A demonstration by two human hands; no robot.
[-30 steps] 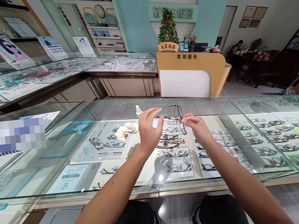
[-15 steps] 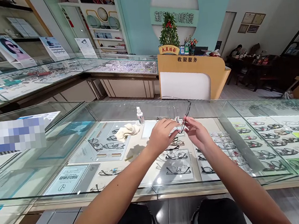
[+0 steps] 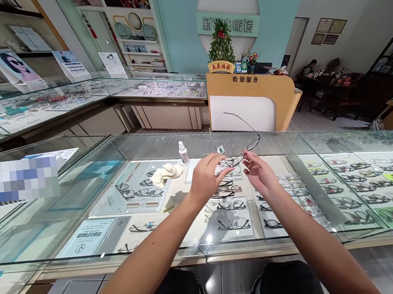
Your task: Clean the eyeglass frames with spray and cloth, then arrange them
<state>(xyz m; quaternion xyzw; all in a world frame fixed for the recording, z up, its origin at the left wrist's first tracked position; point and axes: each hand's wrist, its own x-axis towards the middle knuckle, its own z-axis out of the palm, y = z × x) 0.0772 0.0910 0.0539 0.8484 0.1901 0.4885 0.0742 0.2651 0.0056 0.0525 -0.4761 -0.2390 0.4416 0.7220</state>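
Observation:
A pair of eyeglasses [image 3: 252,144] with a thin dark frame is up above the glass counter, held between both hands. One temple arm stands out, curving up and back to the left. A small white tag [image 3: 220,149] shows beside the frame. My left hand [image 3: 204,178] is closed on the left side of the glasses, thumb below and fingers above. With its fingertips, my right hand [image 3: 258,172] pinches the frame near the middle. Left of the hands, a small white bottle [image 3: 183,154] stands upright beside a crumpled cream cloth [image 3: 167,174].
Under the glass top of the counter [image 3: 123,253] lie several rows of eyeglasses [image 3: 233,224] on display cards. More frames fill the section at right [image 3: 358,202]. A cashier desk [image 3: 287,95] with a plant [image 3: 220,46] stands beyond the counter.
The eyeglasses have been turned: the lenses now face more upward, and the temple arm points up and away. My left hand has shifted slightly left, and the white tag has come into view.

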